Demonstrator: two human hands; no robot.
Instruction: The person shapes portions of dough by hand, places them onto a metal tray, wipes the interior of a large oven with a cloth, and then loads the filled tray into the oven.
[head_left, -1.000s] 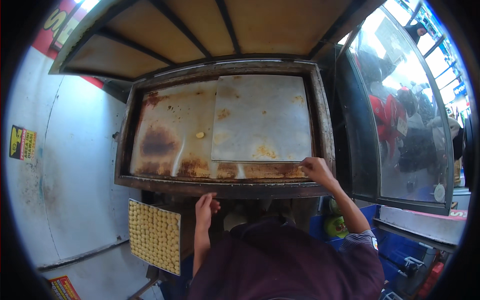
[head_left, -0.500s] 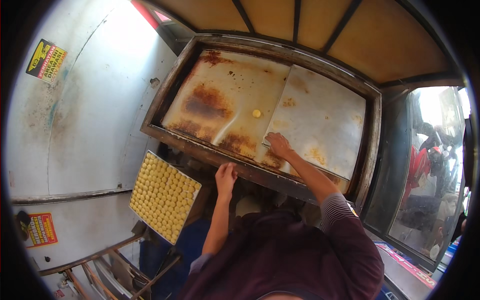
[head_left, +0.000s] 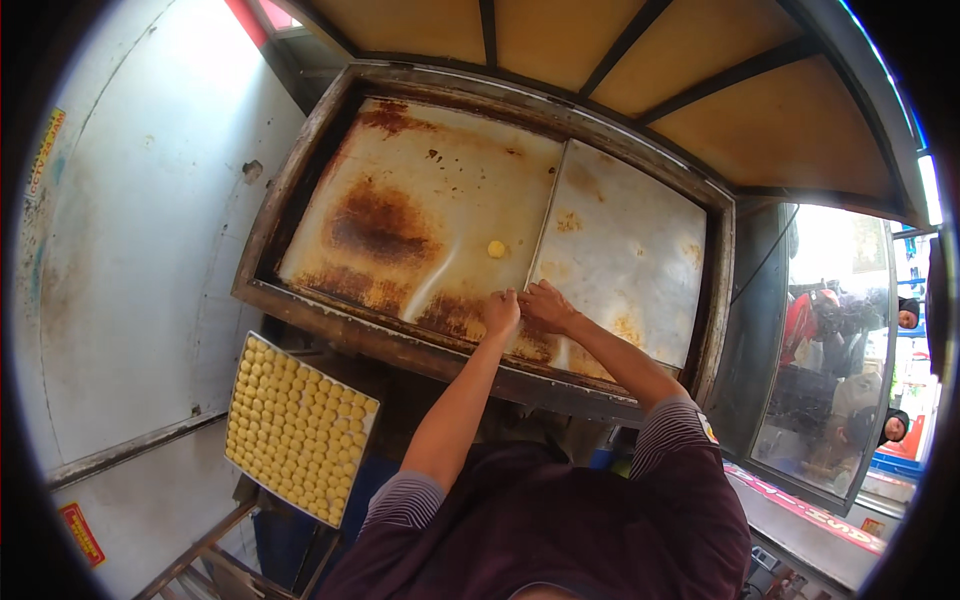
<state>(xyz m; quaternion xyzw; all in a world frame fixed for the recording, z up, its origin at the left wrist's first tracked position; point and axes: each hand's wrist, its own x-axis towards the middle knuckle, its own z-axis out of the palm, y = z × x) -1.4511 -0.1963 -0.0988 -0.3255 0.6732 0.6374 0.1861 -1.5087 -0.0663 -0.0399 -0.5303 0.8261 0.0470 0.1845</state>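
Note:
A smooth grey metal sheet (head_left: pixel 625 250) covers the right part of a rust-stained metal top (head_left: pixel 470 190). At the sheet's near left corner my right hand (head_left: pixel 548 306) is closed, its fingertips against the edge. My left hand (head_left: pixel 502 313) is closed close beside it, fingers pressed together, over the stained near part of the top. What either hand pinches is hidden. Just beyond my hands, one small round yellow dough ball (head_left: pixel 496 249) lies on the stained top, left of the sheet's edge.
A raised dark frame (head_left: pixel 330 318) borders the top. To the lower left, a tray (head_left: pixel 372 405) carries rows of yellow dough balls (head_left: pixel 295 430). A pale wall panel (head_left: pixel 150 260) stands at left, a glass pane (head_left: pixel 820 380) at right. Two other people (head_left: pixel 893 428) show beyond the glass.
My left hand has moved right and forward, from the front frame to beside my right hand. My right hand stays at the sheet's corner. The whole view has shifted and turned slightly.

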